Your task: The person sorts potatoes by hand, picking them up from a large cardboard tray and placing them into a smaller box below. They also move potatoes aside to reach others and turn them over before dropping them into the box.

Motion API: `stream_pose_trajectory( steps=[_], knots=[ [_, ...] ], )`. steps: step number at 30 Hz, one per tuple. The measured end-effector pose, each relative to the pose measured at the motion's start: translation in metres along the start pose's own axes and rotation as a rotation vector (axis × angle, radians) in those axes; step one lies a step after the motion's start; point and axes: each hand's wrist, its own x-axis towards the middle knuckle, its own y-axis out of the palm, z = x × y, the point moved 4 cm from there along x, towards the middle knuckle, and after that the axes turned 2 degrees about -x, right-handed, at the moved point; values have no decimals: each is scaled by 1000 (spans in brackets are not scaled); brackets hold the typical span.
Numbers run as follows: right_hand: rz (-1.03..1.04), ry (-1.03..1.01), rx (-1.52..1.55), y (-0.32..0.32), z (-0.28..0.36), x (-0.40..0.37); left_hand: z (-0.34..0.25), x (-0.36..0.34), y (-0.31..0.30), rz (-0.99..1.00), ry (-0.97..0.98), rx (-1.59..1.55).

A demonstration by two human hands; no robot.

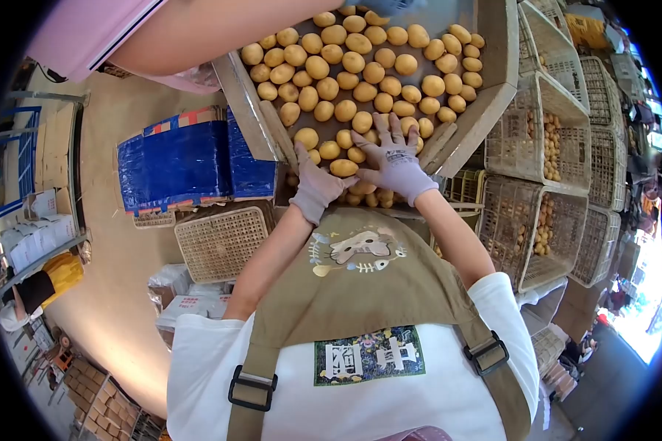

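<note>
Many round yellow potatoes (317,67) lie spread over a grey sorting tray with raised wooden sides (472,134). Both of my hands wear pale gloves at the tray's narrow near end. My left hand (318,184) is beside a potato (343,167), thumb and fingers apart, with nothing held in it. Spread over the potatoes to the right, my right hand (397,163) has its fingers apart and touches some of them. More potatoes (371,197) lie below my hands, partly hidden by them and by my apron.
Another person's bare arm (221,33) reaches across the top left, with a blue-gloved hand (387,6) at the tray's far edge. Stacked crates (513,147), some holding potatoes, line the right. Left are a blue-wrapped box (175,165) and an upturned crate (222,241).
</note>
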Motion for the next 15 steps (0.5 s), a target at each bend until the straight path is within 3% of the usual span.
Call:
stream_pose_trajectory(
  steps=[4,8,11,15],
  knots=[
    [7,-10,-3,0,-2,-1,-3,4,-6,52,17,34],
    [-18,-26,-37,-5,-3,-2,-2,-1,0,-53,3,-45],
    [96,-27,-57,-23,-7,4,-2,-5,5,-39,6,-31],
    [41,-80,-115,-26,-12,7,-2,5,-12,-11,7,61]
  ],
)
